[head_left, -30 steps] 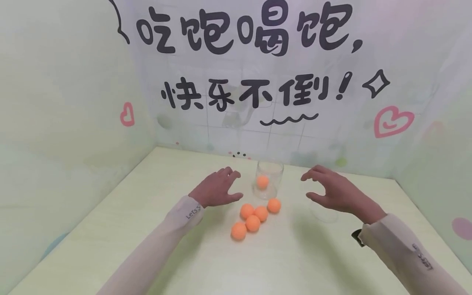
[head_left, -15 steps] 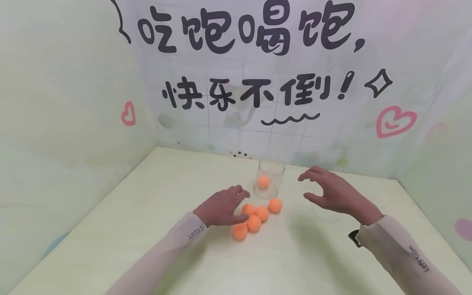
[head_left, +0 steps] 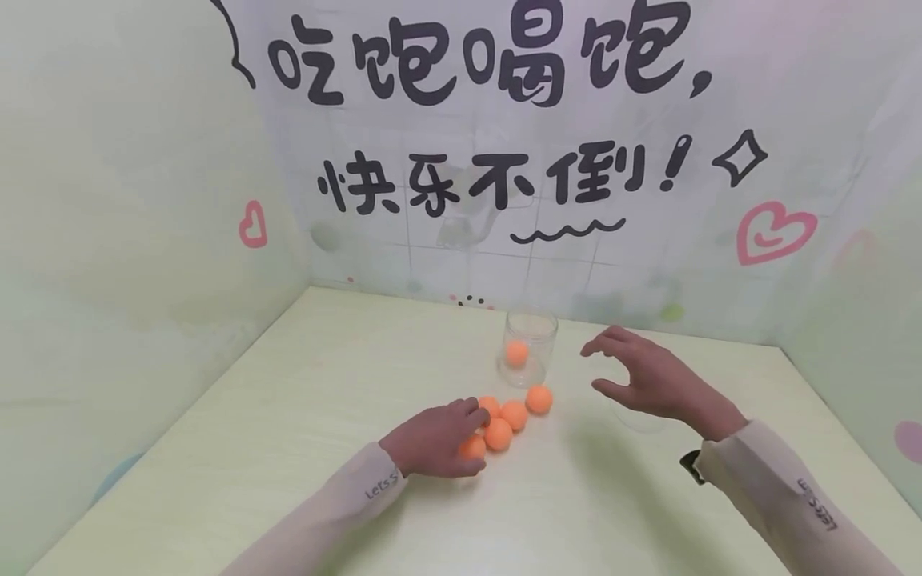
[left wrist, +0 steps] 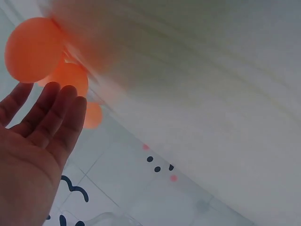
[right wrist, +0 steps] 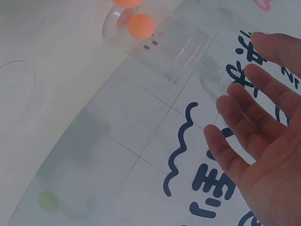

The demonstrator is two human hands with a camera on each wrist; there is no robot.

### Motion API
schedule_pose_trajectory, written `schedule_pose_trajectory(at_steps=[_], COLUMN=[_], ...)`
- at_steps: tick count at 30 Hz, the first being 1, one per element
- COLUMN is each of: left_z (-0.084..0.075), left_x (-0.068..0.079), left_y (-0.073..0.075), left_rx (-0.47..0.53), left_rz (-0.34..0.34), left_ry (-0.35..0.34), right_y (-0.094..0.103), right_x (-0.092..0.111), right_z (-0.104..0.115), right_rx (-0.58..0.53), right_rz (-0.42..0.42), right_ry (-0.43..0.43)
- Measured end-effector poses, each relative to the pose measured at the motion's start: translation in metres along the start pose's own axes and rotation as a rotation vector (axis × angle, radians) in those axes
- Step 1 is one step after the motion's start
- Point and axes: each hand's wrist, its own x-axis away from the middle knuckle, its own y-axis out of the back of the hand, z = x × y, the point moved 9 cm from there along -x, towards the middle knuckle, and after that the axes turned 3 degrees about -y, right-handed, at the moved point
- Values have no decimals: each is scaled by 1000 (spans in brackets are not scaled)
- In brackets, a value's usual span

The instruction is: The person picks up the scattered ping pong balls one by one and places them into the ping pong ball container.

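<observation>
My left hand (head_left: 438, 440) is low over the table, at the nearest orange ball (head_left: 472, 448), which looks like a ping-pong ball. Its thumb lies on the near side of that ball and its fingers on the far side; in the left wrist view the fingers (left wrist: 56, 108) are extended, a fingertip close under an orange ball (left wrist: 34, 49). Whether they touch it I cannot tell. Several more orange balls (head_left: 499, 434) lie in a cluster beside it. A clear jar (head_left: 543, 340) stands behind them with one orange ball (head_left: 516, 353) inside. My right hand (head_left: 651, 376) hovers right of the jar, fingers apart, holding nothing.
A transparent round lid (head_left: 641, 422) lies flat on the table (head_left: 346, 360) below my right hand. Behind the jar rises a printed back wall (head_left: 461, 264), with pale side walls left and right.
My left hand has come down and nearer, from left of the jar to the closest orange ball. The right hand has barely shifted. The balls and jar stay in place.
</observation>
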Motion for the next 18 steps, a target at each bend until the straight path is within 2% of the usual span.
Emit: schedule_pose_trajectory(at_steps=[13, 18], left_z=[-2, -5], left_x=[4, 6], left_y=[-10, -11], left_rx=[77, 6], left_rz=[36, 44], left_ry=[-15, -47], right_y=[-4, -7], right_x=[1, 1], right_z=[0, -1], right_rx=[9, 15], right_rz=[28, 32], right_ry=[-12, -13])
